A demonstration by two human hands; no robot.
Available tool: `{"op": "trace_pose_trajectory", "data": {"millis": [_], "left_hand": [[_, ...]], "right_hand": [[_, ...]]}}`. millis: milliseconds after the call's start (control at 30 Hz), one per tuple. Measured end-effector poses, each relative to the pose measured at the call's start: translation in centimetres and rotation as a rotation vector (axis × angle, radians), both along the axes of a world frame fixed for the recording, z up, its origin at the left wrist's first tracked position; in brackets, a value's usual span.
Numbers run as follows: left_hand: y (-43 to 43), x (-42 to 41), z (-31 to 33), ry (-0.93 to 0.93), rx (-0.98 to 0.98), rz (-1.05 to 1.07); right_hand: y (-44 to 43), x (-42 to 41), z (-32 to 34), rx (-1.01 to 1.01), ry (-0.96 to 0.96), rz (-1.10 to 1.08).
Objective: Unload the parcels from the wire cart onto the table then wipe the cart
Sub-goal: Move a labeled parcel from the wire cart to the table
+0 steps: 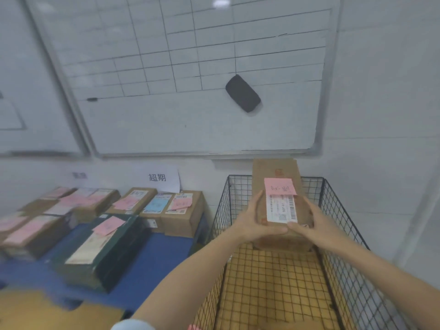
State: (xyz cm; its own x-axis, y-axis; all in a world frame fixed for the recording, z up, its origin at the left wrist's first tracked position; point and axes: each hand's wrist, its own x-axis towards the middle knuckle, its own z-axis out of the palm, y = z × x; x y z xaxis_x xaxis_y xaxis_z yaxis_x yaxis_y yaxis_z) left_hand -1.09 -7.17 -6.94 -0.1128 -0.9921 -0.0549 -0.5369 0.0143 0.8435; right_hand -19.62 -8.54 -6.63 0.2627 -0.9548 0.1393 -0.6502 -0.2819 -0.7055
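You are holding the tall brown cardboard parcel in both hands, inside the black wire cart.

Your left hand wraps its left edge and your right hand its right edge, with both thumbs on the front face below a white barcode label and a pink note. The parcel's top edge stands above the cart's back rim; whether its lower edge touches the floor you cannot tell. Below your wrists, the cart's yellowish mesh-covered floor lies open between the side walls. Left of your left hand sits the blue table, where a dark green box and brown cardboard parcels crowd the far side, with bare blue surface along the nearer edge. Above your hands hangs a whiteboard carrying a black eraser.
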Motion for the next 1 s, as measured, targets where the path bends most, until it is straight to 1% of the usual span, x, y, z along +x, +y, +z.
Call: {"op": "trace_pose_trajectory", "data": {"millis": [67,300,500,600,800,1000], "left_hand": [[0.5,0.1,0.7,0.019,0.014,-0.002],[1.3,1.3,2.1,0.179,0.077,0.038],[1.3,1.8,2.0,0.231,0.069,0.045],[1.3,2.3,2.9,0.208,0.054,0.033],[1.6,4.2,5.7,0.198,0.046,-0.004],[4.4,8.2,10.2,0.259,0.000,0.018]], "right_hand": [[0.2,0.2,0.2,-0.002,0.005,-0.013],[0.0,-0.1,1.5,0.023,0.005,-0.045],[0.5,-0.4,2.6,0.013,-0.032,-0.117],[1.2,-0.4,3.7,0.000,-0.086,-0.120],[3.1,1.0,7.0,-0.096,-0.139,-0.111],[5.3,3.5,11.0,-0.214,-0.171,-0.094]]}}
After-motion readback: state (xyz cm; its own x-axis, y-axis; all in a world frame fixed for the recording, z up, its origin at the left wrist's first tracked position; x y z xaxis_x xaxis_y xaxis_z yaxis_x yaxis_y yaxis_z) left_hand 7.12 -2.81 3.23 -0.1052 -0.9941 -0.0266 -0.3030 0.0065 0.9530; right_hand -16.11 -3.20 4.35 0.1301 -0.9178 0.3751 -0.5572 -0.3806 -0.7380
